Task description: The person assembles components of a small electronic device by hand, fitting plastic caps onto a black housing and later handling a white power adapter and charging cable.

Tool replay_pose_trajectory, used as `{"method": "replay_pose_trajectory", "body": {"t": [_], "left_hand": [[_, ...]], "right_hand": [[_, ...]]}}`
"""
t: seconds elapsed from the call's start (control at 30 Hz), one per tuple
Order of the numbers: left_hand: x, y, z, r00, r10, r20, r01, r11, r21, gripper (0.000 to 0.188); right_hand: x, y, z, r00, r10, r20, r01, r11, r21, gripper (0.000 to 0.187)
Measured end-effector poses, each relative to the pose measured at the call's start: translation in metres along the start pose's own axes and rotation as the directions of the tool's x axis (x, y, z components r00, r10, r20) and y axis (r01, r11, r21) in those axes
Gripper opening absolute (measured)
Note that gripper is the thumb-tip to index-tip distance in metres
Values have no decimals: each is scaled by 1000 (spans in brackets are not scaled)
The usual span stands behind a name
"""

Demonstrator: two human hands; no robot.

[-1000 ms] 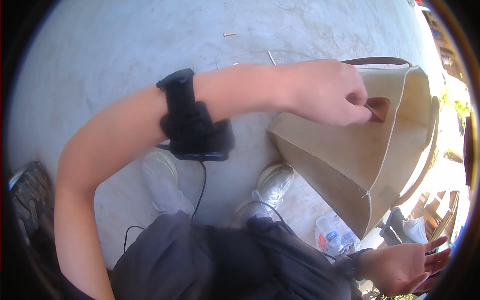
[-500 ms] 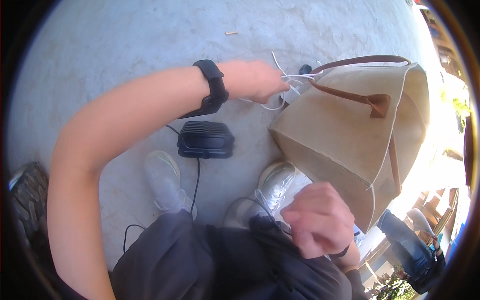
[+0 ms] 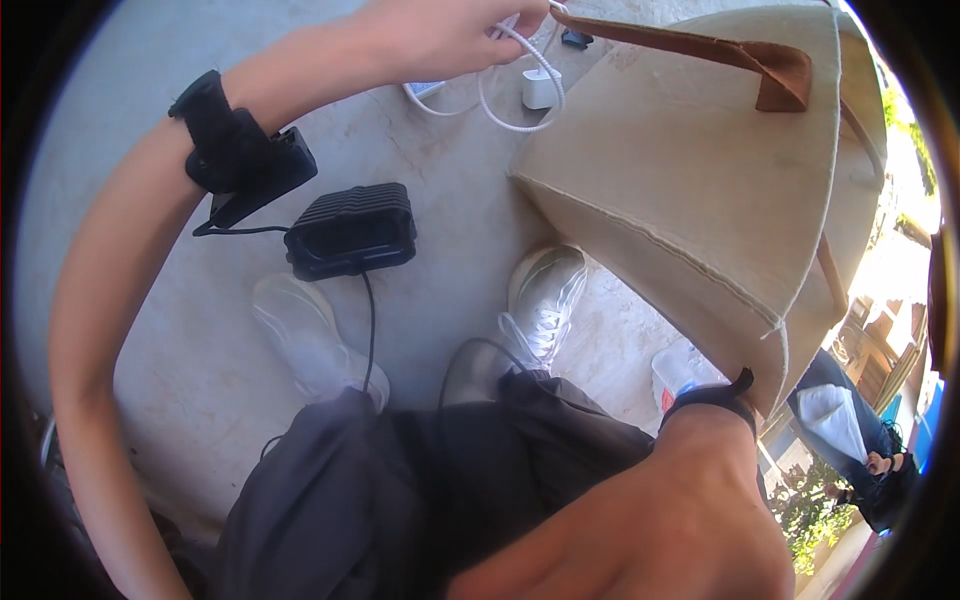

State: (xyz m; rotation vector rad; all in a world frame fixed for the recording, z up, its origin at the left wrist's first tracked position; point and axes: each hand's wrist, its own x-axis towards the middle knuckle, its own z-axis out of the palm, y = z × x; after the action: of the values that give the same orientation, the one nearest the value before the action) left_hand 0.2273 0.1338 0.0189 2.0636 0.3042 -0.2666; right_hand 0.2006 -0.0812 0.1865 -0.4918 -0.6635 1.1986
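My left hand [image 3: 480,38] is at the top edge, its fingers closed on a looped white cable [image 3: 533,127]; some fingertips are cut off. A white charger plug [image 3: 542,90] hangs or lies just below the hand; I cannot tell which. Right beside the fingers is a brown handle [image 3: 680,45] of a large beige bag [image 3: 690,150]; whether they touch it is unclear. My right hand [image 3: 690,515] is close at the lower right, below a black wristband [image 3: 715,398]. Its fingers do not show.
A black ribbed box [image 3: 350,235] with cables stands on the grey floor by my shoes. One cable runs to the device [image 3: 250,160] on my left forearm. A clear bottle [image 3: 685,368] is under the bag's near edge. Another person [image 3: 850,430] is at the right.
My left hand has moved up in view, and the white cable now shows in a larger loop with the plug. My right hand, a fist before, has come down to the lower edge.
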Motion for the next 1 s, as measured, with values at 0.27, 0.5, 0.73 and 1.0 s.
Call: {"method": "replay_pose_trajectory", "body": {"t": [0.27,0.5,0.73,1.0], "left_hand": [[-5,11,-3,935,273,-228,-247,959,136,15],[-16,33,-16,956,193,-221,-218,971,-98,12],[-43,41,-29,974,144,-173,-211,854,-475,10],[-72,14,-53,933,273,-236,-331,907,-260,12]], "right_hand": [[6,1,-4,999,24,40,-26,999,37,24],[12,6,-22,993,86,75,-94,989,116,32],[18,4,-48,865,362,-347,-368,929,53,13],[-8,32,-113,784,262,-563,-317,949,0,13]]}}
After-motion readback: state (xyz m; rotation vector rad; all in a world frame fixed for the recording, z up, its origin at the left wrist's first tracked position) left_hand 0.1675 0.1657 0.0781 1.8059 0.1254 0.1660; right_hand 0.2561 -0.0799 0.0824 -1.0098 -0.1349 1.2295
